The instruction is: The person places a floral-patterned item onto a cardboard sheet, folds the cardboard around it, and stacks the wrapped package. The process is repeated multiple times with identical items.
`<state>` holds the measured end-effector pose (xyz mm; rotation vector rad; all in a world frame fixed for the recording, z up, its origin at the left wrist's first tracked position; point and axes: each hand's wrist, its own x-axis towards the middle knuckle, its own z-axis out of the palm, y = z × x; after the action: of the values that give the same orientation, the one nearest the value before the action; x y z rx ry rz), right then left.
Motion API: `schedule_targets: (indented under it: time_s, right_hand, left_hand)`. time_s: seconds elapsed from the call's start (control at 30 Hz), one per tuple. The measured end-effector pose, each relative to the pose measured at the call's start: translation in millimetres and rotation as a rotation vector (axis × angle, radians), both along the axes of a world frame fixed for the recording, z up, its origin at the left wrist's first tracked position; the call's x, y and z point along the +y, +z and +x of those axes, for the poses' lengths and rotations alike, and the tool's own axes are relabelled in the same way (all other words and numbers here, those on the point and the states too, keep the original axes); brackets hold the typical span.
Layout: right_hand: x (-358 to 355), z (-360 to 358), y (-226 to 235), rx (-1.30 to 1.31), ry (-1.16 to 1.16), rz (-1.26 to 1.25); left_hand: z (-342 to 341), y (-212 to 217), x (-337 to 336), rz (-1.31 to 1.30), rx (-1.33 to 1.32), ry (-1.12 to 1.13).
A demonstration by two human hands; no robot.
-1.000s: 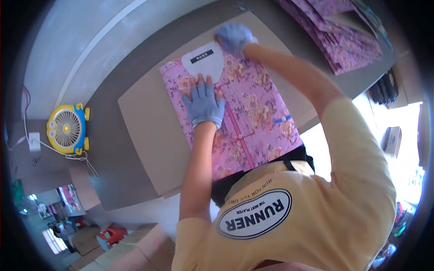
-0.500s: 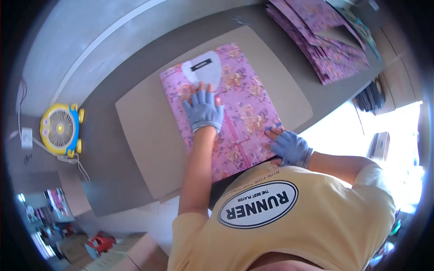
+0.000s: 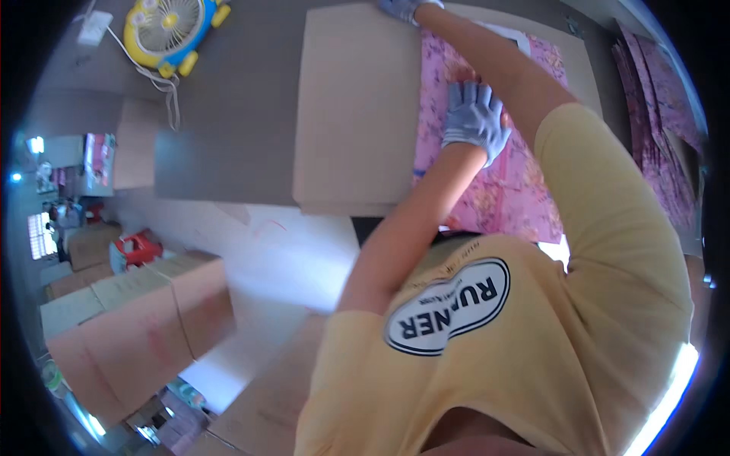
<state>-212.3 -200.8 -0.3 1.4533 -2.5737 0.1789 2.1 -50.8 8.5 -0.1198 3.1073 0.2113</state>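
My left hand (image 3: pixel 477 121), in a fingerless blue-grey glove, presses on a flat pink flower-patterned piece (image 3: pixel 525 201) that looks like a folded bag. Its fingers are stretched out. A pale patch (image 3: pixel 506 32) shows at the piece's far end, partly behind my right forearm. Beneath lies a large tan cardboard sheet (image 3: pixel 350 114). My right arm crosses over the pink piece toward the far side. My right hand (image 3: pixel 411 7), gloved alike, is at the sheet's far edge, cut off by the picture's top; its fingers barely show.
More pink flowered pieces (image 3: pixel 658 114) are stacked at the table's right end. A yellow and blue fan (image 3: pixel 169 26) with a white cord sits on the grey table (image 3: pixel 228 144) at far left. Cardboard boxes (image 3: pixel 122 342) and a red object (image 3: pixel 137 249) stand at lower left.
My right hand has left the pink piece's near right corner and reached across to the far side. My left hand stays on the piece. The whole view has swung leftward.
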Motion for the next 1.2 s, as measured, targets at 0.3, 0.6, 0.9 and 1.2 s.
schedule_targets:
  time_s: [0.3,0.6,0.9,1.2]
  right_hand:
    - [78.1,218.8,-54.4,-0.060,0.887,-0.532]
    - [339.4,292.4,60.1,-1.583,0.149,-0.035]
    - [435.3,311.9,-19.9,-1.942,-0.713,-0.975]
    - [564.2,255.8,104.1,-0.759,-0.263,-1.114]
  left_hand:
    - [103.0,-9.3,50.5,0.429,0.006,-0.049]
    - [111.8,-34.4,61.1,0.002,0.387,-0.102]
    - [138.7,20.2,94.2,-0.007,0.147,-0.196]
    - [131.9,61.4,79.2,0.445,0.721,-0.378]
